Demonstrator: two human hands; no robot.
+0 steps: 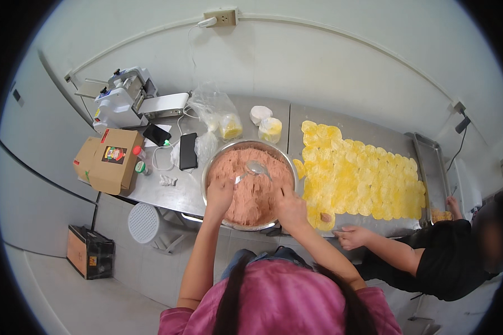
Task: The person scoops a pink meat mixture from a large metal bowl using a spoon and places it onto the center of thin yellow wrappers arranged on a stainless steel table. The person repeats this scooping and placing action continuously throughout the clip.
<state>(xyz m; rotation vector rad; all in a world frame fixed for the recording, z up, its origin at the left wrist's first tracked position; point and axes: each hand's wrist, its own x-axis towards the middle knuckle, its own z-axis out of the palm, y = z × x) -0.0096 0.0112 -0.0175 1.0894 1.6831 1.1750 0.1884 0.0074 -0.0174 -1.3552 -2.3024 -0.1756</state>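
Observation:
A wide metal bowl (288, 162) full of pink ground meat paste (237, 162) stands at the table's front edge before me. My right hand (290, 209) is closed at the bowl's right side, around the thin handle of a metal spoon (256, 167) whose head lies over the meat. On the left, my left hand (220, 195) is closed above the bowl's rim, fingers toward the meat. A small white piece shows close by its fingertips; what that hand holds is hidden. Right of the bowl, overlapping round yellow wrappers (363, 178) cover the tabletop, with a small dab of meat (326, 217) on a near one.
A co-worker's hand (352, 237) reaches the wrappers' near edge; a metal tray (428, 162) stands beyond. Left are a cardboard box (112, 159), phones (188, 151), bottles (141, 167) and a white machine (123, 100). Plastic bags (209, 106) and tubs (270, 128) stand behind the bowl; a stool (145, 223) is below.

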